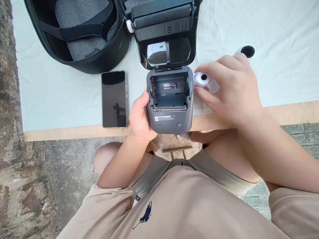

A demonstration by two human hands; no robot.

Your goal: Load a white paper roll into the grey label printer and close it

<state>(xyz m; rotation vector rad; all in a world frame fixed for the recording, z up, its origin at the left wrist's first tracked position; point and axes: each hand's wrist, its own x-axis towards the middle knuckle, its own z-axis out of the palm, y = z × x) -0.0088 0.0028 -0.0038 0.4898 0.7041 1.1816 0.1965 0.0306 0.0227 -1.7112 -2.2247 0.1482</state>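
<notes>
A dark grey label printer (169, 121) stands at the table's front edge with its black lid (163, 33) swung up and its inner bay exposed. Along the printer's left side, the fingers of my left hand (141, 116) grip the body, the thumb near the top rim. My right hand (231, 86) pinches a small white paper roll (199, 79) between thumb and fingers, just right of the printer. The roll's dark core hole faces up towards me. Inside the bay, a small black sticker (170, 86) is on the back wall, and no roll sits there.
A black phone (114, 99) lies left of the printer. Behind it stands an open black zip case (99, 56) with grey foam and a strap. A white cylinder with a dark round end (247, 51) lies beyond my right hand. Pale cloth (62, 96) covers the wooden table.
</notes>
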